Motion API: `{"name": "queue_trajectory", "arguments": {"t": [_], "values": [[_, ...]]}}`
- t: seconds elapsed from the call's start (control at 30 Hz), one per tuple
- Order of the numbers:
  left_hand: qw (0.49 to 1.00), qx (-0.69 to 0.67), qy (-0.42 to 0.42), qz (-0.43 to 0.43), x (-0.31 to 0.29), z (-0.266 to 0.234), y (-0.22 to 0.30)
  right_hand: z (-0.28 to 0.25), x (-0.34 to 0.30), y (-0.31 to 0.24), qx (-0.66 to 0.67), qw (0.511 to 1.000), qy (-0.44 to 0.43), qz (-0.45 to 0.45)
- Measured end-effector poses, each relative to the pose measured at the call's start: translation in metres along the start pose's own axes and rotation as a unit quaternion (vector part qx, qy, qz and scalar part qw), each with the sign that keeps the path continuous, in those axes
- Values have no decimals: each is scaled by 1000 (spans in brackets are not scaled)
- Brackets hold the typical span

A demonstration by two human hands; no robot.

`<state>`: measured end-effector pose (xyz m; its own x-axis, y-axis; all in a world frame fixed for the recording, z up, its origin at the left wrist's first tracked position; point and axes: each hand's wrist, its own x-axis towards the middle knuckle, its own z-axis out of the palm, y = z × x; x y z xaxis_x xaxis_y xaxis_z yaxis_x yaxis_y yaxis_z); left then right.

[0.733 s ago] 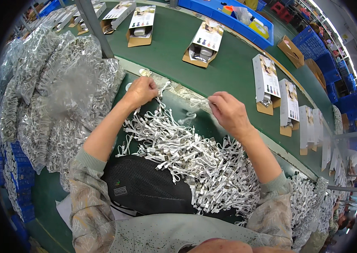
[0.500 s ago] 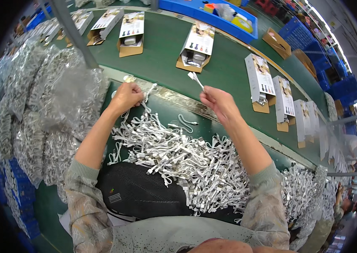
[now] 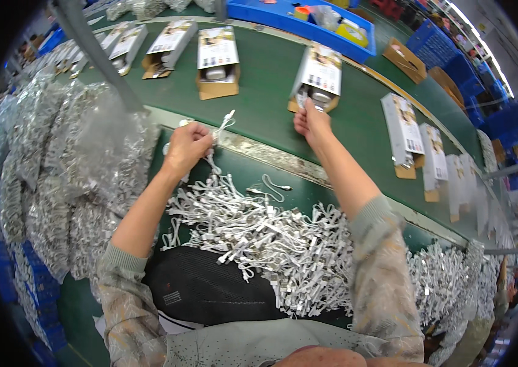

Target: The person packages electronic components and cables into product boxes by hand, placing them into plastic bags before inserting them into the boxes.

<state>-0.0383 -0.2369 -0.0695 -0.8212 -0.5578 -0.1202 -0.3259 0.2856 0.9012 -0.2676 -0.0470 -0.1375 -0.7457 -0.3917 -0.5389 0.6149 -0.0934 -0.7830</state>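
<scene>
My right hand (image 3: 315, 127) is at the open end of a white printed box (image 3: 322, 68) on the green belt. Its fingers pinch a short white cable (image 3: 302, 98), whose end lies inside the box mouth beside a pale rounded item (image 3: 322, 96). My left hand (image 3: 189, 147) is closed over the near rail of the belt, gripping another white cable (image 3: 226, 122) with its connector end sticking up to the right. Between my forearms lies a large heap of short white cables (image 3: 265, 235), with a single cable (image 3: 274, 186) loose at its far edge.
More white boxes (image 3: 217, 49) with open brown flaps stand along the belt (image 3: 259, 73). Clear bags full of cables (image 3: 57, 183) pile up at left, beside a slanting metal post (image 3: 96, 52). A blue tray (image 3: 265, 13) sits beyond the belt; black mesh fabric (image 3: 210, 287) lies nearest me.
My right hand has moved forward with its cable, from over the belt's near part to the box mouth. The boxes have shifted to the right. The left hand stays nearly in place.
</scene>
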Motion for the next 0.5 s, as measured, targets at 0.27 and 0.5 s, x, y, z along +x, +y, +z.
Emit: {"name": "queue_trajectory", "arguments": {"t": [0.27, 0.5], "values": [[991, -39, 97, -84, 79, 56, 23, -16, -141, 2, -510, 807, -201, -219], [994, -50, 70, -62, 135, 90, -4, -24, -161, 32, -576, 737, -201, -292]]}}
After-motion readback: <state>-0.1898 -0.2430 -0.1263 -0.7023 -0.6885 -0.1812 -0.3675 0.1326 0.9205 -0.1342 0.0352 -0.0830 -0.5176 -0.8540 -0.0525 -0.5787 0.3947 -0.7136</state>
